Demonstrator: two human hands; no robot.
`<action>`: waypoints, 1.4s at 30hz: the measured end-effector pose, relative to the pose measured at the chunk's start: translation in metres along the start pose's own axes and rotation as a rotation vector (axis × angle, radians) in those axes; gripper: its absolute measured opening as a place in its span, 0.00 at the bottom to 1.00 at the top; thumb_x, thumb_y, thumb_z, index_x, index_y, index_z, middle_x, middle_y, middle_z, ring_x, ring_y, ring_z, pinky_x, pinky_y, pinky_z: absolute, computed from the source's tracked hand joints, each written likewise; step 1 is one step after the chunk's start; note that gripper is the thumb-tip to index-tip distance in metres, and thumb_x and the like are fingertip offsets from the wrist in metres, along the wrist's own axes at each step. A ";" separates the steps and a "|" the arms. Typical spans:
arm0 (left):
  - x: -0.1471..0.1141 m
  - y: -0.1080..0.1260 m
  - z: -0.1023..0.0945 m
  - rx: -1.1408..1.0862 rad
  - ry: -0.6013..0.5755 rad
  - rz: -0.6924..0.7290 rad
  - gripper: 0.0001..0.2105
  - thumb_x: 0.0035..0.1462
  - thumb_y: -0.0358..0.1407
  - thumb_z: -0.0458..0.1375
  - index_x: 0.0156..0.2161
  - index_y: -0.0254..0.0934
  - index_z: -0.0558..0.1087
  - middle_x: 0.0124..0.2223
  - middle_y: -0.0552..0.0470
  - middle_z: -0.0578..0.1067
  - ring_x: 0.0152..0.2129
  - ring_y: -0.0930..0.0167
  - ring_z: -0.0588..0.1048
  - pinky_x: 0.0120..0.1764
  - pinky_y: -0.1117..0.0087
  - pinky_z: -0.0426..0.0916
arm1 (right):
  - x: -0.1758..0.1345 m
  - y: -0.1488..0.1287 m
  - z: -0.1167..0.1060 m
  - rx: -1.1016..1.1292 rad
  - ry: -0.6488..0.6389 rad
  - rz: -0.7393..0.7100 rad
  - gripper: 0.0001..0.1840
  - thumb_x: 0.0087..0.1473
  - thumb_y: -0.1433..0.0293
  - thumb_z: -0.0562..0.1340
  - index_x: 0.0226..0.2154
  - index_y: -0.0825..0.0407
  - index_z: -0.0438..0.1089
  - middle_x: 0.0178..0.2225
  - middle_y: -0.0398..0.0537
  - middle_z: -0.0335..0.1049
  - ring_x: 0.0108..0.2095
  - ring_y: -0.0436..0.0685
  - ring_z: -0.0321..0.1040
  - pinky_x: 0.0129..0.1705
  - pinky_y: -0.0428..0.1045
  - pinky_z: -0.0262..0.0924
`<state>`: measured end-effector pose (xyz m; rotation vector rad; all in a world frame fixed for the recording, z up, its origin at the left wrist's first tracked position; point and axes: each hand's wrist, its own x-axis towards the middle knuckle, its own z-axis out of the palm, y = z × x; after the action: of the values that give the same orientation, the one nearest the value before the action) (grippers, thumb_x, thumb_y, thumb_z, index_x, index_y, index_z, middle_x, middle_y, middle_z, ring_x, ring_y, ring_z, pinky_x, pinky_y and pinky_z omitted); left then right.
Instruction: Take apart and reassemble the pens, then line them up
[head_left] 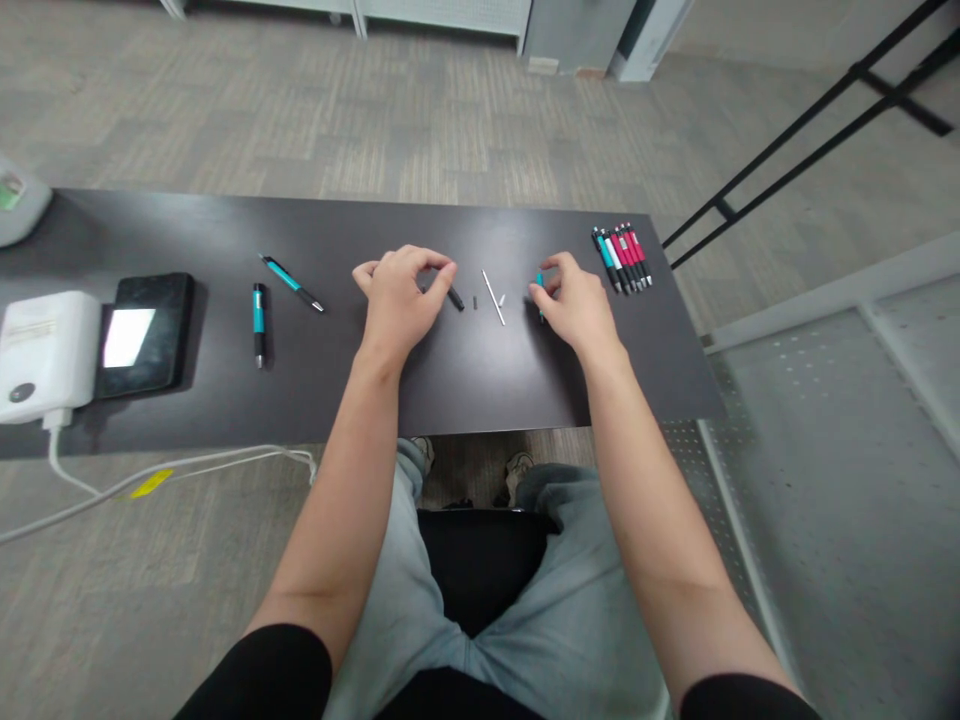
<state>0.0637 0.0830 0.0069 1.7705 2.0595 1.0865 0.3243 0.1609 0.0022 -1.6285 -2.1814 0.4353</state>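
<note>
My left hand (405, 298) is over the middle of the dark table, thumb and forefinger tips brought together; whatever is in the pinch is hidden. A black pen part (455, 298) pokes out from beneath these fingers. To its right lie a tiny dark piece (475, 302), a thin silver refill (493, 297) and a small pale piece (502, 300). Farther right, my right hand (577, 302) has its thumb and fingers closed on a teal pen barrel (540, 283), held roughly upright and partly covered by the fingertips.
Several teal, white and red pens (624, 258) are lined up at the table's right end. Two teal pens, one slanted (291, 283) and one straight (259, 325), lie to the left. Beyond are a black device (180, 330) and a white box (49, 345) with a cable (187, 462).
</note>
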 end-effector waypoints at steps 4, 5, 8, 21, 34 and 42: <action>0.000 -0.004 -0.006 -0.025 0.027 -0.027 0.06 0.75 0.43 0.63 0.45 0.50 0.83 0.53 0.51 0.89 0.56 0.54 0.81 0.71 0.43 0.58 | 0.002 0.004 0.004 0.051 0.031 0.046 0.27 0.70 0.58 0.69 0.66 0.50 0.73 0.44 0.58 0.87 0.49 0.76 0.82 0.58 0.67 0.74; 0.001 -0.006 -0.008 -0.036 0.046 -0.038 0.06 0.74 0.43 0.64 0.45 0.50 0.82 0.52 0.51 0.89 0.55 0.54 0.82 0.71 0.43 0.59 | 0.000 0.006 0.002 0.065 0.051 0.053 0.27 0.71 0.57 0.68 0.66 0.49 0.73 0.44 0.58 0.87 0.48 0.75 0.82 0.58 0.67 0.74; 0.004 -0.019 -0.017 -0.093 0.132 -0.088 0.05 0.73 0.43 0.65 0.44 0.48 0.82 0.49 0.51 0.89 0.51 0.56 0.83 0.69 0.46 0.65 | -0.010 0.017 -0.009 0.086 0.094 0.079 0.24 0.72 0.58 0.66 0.64 0.49 0.74 0.45 0.57 0.86 0.45 0.72 0.82 0.57 0.65 0.74; 0.006 -0.037 -0.032 -0.203 0.149 -0.180 0.05 0.69 0.41 0.68 0.42 0.43 0.81 0.39 0.49 0.85 0.46 0.58 0.82 0.57 0.56 0.76 | -0.039 0.038 -0.009 0.073 -0.013 0.105 0.12 0.65 0.69 0.62 0.47 0.47 0.79 0.37 0.49 0.81 0.38 0.64 0.77 0.51 0.57 0.71; -0.002 0.021 0.027 0.007 -0.035 0.020 0.05 0.73 0.37 0.65 0.45 0.45 0.85 0.58 0.41 0.83 0.58 0.52 0.80 0.64 0.49 0.74 | -0.048 0.010 0.014 -0.020 0.008 -0.167 0.22 0.81 0.55 0.60 0.63 0.43 0.85 0.64 0.59 0.77 0.65 0.71 0.74 0.70 0.62 0.69; 0.004 0.047 0.058 0.097 -0.046 0.012 0.06 0.67 0.37 0.75 0.41 0.44 0.82 0.60 0.38 0.80 0.64 0.42 0.74 0.66 0.36 0.70 | -0.046 0.011 0.014 0.035 0.066 -0.008 0.12 0.73 0.66 0.64 0.55 0.45 0.79 0.57 0.59 0.81 0.56 0.71 0.77 0.64 0.63 0.69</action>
<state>0.1336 0.1093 -0.0022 1.8371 2.1098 0.9556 0.3386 0.1196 -0.0204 -1.5925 -2.1201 0.4092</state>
